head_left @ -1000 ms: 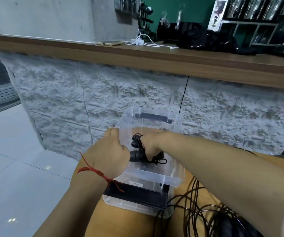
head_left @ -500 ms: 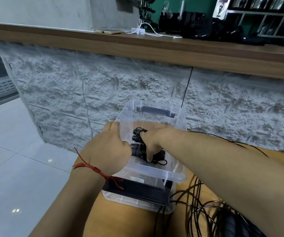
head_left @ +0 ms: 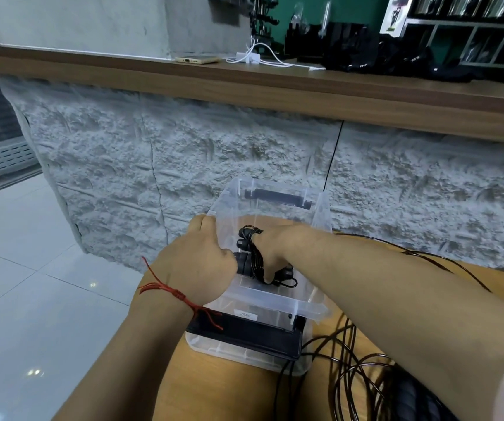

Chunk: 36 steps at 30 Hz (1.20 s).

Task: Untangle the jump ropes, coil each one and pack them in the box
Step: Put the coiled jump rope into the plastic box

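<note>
A clear plastic box (head_left: 317, 308) stands on the wooden table (head_left: 220, 393), resting on its lid with black latches. My right hand (head_left: 275, 253) reaches inside the box and holds a coiled black jump rope (head_left: 252, 256) with its handles, fingers curled round the bundle. My left hand (head_left: 199, 265) grips the box's left wall, thumb side over the rim. A tangle of loose black rope (head_left: 354, 372) lies on the table to the right of the box, partly under my right forearm.
A rough grey stone-faced counter (head_left: 244, 159) rises just behind the box, topped by a wooden ledge with a phone (head_left: 197, 59), a white charger and dark items. Tiled floor (head_left: 31, 284) lies to the left of the table.
Both hands keep their hold. The view has tilted down a little, so the box and hands sit lower in the frame. The coiled rope stays inside the box.
</note>
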Available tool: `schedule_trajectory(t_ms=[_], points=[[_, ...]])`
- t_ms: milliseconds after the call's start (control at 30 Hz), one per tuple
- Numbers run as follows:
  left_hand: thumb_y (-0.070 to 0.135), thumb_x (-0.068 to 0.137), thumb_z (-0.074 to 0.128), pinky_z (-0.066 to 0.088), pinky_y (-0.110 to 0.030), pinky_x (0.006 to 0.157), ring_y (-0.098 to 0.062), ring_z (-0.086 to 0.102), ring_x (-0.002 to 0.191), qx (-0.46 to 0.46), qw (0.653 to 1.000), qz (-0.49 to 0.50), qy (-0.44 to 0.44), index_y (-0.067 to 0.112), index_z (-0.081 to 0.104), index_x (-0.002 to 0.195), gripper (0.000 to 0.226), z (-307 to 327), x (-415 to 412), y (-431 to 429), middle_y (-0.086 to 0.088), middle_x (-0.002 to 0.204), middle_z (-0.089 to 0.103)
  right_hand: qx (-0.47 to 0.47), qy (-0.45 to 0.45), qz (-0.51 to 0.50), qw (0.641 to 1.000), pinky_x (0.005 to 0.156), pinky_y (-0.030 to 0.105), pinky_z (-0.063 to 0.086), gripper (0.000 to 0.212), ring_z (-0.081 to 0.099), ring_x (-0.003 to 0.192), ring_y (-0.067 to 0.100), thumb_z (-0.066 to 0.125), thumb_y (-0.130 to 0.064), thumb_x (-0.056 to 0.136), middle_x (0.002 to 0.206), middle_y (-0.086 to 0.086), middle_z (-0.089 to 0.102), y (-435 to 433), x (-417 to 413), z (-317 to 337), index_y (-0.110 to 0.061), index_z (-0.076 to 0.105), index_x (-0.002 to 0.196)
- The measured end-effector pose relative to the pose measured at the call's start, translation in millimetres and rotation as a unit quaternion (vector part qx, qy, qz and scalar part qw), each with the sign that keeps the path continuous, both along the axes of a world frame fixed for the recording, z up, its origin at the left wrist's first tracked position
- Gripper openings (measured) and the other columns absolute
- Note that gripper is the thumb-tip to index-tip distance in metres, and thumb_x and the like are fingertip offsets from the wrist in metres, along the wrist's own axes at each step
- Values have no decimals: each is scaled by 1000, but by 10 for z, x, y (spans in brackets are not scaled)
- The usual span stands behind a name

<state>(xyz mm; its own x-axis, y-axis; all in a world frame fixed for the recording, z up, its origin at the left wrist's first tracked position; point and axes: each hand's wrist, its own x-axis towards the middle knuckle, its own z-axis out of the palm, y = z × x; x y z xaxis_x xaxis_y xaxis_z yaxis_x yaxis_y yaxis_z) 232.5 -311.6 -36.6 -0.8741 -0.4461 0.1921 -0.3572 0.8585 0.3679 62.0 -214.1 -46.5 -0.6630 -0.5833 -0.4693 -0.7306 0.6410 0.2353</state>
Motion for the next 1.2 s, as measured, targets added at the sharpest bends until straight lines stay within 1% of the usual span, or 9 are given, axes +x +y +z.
schedule_trajectory(t_ms=[100,167,267,367,500,667,800,1033,1200], points=[[32,101,41,48,-39,84,-28,59,115,-1,1000,3,-15,15,30,157,60,-3,-15,-15,2,162,32,-19,14,28,999,81,37,54,73,62,97,21,89,-54,73,107,-6,62,66,37,123,-23,54,129],[31,101,41,51,-44,88,-29,54,117,-10,1000,8,-16,14,40,148,50,7,9,-17,0,152,43,-59,38,55,996,76,35,48,52,60,97,21,79,-52,85,104,-7,59,162,105,249,-26,52,121],[28,100,49,53,-47,89,-33,56,117,-88,996,5,34,14,57,135,38,45,79,20,-2,142,57,-186,84,71,976,65,33,39,25,62,97,22,59,-48,96,90,-10,57,423,249,500,-27,54,109],[29,98,54,53,-44,84,-29,61,108,-114,986,-11,119,19,65,122,28,199,133,225,1,125,66,-326,110,39,938,63,32,42,27,64,94,21,55,-52,98,100,-8,66,854,409,796,-28,61,110],[33,100,49,49,-39,87,-22,56,105,-83,980,-89,155,26,62,112,19,354,212,842,5,111,64,-412,106,-4,905,73,38,55,22,64,93,20,61,-49,98,104,-8,69,1607,723,1028,-30,63,109],[36,101,51,49,-44,97,-20,54,115,-54,969,-180,158,29,62,121,23,456,196,1730,7,116,62,-485,104,-115,861,69,35,53,17,63,84,9,64,-53,97,90,-15,66,2652,1070,1085,-36,61,95],[37,100,55,47,-41,102,-19,53,121,-47,960,-234,148,29,64,122,25,435,161,2351,9,123,63,-520,98,-181,829,72,33,54,14,62,80,1,68,-50,94,85,-21,68,3456,1356,1072,-37,63,94],[39,103,51,48,-38,98,-15,48,119,-15,948,-307,79,31,64,121,24,187,182,3208,14,120,59,-542,123,-272,786,77,34,56,8,65,79,0,71,-44,94,87,-27,69,4642,1675,852,-38,67,93],[42,103,51,55,-31,81,-8,57,102,20,941,-339,-3,34,63,117,20,-70,252,3535,17,110,59,-546,129,-346,752,71,31,50,6,64,79,5,68,-35,98,90,-18,68,5175,1783,483,-36,67,93]])
